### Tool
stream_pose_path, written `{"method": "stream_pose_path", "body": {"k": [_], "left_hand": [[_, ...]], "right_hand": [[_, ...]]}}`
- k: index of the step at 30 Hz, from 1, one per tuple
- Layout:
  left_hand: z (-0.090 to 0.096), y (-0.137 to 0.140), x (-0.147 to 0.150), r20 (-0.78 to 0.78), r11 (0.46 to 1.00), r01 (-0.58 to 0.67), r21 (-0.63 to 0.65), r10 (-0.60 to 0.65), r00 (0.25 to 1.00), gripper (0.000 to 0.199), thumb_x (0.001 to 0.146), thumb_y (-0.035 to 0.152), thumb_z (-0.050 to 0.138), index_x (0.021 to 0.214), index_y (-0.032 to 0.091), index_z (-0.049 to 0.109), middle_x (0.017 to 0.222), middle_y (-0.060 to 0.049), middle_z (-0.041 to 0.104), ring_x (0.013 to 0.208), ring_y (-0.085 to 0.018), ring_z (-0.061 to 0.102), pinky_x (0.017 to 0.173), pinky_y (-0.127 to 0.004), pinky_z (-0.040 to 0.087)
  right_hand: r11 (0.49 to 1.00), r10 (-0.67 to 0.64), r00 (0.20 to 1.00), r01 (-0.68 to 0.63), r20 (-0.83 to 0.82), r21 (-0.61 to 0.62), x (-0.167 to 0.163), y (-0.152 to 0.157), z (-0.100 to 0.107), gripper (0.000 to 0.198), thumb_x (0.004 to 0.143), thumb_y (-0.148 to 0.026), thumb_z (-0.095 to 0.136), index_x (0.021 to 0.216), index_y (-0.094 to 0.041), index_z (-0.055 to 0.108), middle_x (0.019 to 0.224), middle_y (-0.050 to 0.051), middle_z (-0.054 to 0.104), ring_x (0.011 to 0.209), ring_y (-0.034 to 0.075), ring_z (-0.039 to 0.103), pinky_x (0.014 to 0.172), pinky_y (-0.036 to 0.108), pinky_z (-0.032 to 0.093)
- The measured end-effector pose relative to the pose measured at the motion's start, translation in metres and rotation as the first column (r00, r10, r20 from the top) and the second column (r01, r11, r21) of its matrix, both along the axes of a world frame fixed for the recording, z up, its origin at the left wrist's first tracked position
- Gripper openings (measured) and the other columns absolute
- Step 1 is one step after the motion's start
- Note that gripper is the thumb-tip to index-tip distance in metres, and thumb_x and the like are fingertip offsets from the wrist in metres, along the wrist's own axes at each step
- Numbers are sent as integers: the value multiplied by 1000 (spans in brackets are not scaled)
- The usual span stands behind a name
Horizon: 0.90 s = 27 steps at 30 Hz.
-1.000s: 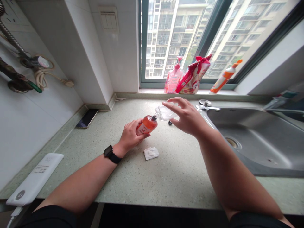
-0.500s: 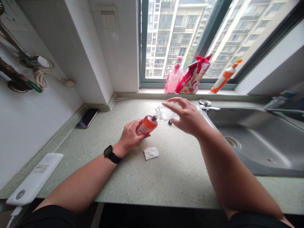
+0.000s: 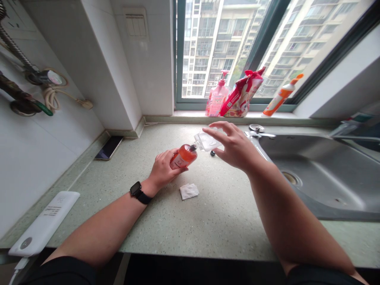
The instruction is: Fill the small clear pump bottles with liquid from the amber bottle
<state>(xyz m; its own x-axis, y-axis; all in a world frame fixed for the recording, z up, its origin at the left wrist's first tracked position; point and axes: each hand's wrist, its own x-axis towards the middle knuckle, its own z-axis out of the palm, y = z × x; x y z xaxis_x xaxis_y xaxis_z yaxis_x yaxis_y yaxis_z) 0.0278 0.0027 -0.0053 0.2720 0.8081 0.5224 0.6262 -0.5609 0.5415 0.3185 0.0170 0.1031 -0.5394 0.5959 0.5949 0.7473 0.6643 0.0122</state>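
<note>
My left hand [image 3: 164,168] is wrapped round an orange bottle [image 3: 184,156] with a letter M on its label, tilted to the right. Its dark neck meets the mouth of a clear bottle [image 3: 204,141], which leans toward it. Fingers and thumb of my right hand [image 3: 233,144] grip the far end of that clear bottle, hiding part of it. Just below, a small black cap [image 3: 212,153] lies on the counter. A folded white tissue [image 3: 189,191] rests on the counter nearer to me.
A steel sink [image 3: 299,158] is set into the counter [image 3: 213,221] at right. On the windowsill stand a pink pump bottle [image 3: 217,98], a red bag [image 3: 245,95] and an orange-and-white bottle [image 3: 279,99]. At left lie a phone [image 3: 109,147] and a white power bank [image 3: 44,223].
</note>
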Motion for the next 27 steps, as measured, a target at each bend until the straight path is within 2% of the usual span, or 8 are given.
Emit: {"method": "stream_pose_path", "body": {"k": [15, 27], "left_hand": [[-2, 1, 0, -8, 1000, -5, 13, 5, 1000, 76, 85, 64, 86, 143, 23, 60, 134, -13, 75, 118, -33, 72, 104, -49, 54], [-1, 1, 0, 1, 1000, -4, 9, 3, 1000, 75, 85, 64, 85, 143, 25, 61, 134, -12, 74, 120, -34, 72, 106, -50, 54]], "right_hand": [[1000, 5, 1000, -5, 14, 8, 0, 0, 0, 75, 86, -7, 65, 156, -34, 56, 146, 12, 61, 130, 34, 61, 112, 59, 53], [1000, 4, 1000, -4, 11, 3, -2, -2, 1, 81, 86, -5, 64, 158, -39, 52, 148, 11, 60, 132, 36, 61, 112, 62, 52]]}}
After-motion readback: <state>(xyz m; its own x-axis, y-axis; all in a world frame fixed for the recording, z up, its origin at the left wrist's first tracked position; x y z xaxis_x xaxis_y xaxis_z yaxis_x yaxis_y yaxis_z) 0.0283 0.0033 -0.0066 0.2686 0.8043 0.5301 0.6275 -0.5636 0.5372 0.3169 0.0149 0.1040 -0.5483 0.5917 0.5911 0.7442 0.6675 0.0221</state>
